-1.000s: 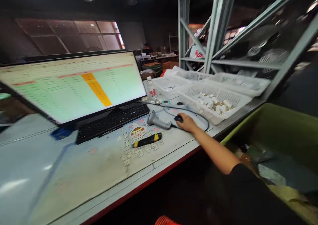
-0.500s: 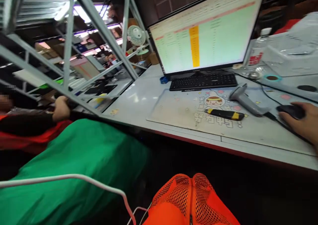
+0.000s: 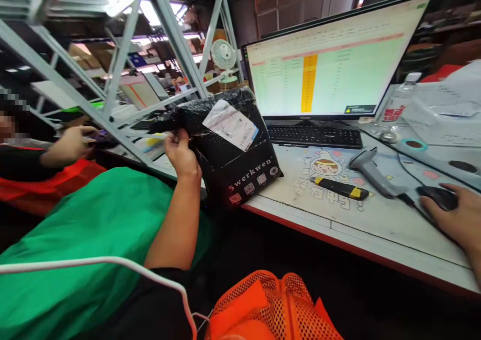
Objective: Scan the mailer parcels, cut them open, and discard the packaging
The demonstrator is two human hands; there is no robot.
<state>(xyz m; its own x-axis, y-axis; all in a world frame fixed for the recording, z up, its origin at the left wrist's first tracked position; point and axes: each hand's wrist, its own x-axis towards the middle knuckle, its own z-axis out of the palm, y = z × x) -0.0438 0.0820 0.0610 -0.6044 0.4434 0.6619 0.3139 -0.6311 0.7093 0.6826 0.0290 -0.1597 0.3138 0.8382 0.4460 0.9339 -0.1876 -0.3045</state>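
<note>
My left hand (image 3: 183,154) grips the left edge of a black plastic-wrapped parcel (image 3: 221,159), raised and tilted at the desk's front edge. A white shipping label (image 3: 231,124) is stuck on its upper face, with pale lettering lower down. On the right, my right hand (image 3: 456,212) rests over a black computer mouse (image 3: 438,196). Left of the mouse lies a grey barcode scanner (image 3: 376,175) on the printed desk mat (image 3: 293,192). A black and yellow box cutter (image 3: 340,187) lies between scanner and parcel.
Behind stand a monitor (image 3: 338,74) and a black keyboard (image 3: 319,135), partly hidden by the parcel. A plastic bottle (image 3: 400,97) is at the right. Metal framing (image 3: 180,39) and a green cloth-like cover (image 3: 93,220) are on the left, near another person's hand (image 3: 71,144).
My left hand has come into view from below, holding the black parcel up in front of the desk. My right hand stays on the mouse. A small dark pop-up now shows on the monitor.
</note>
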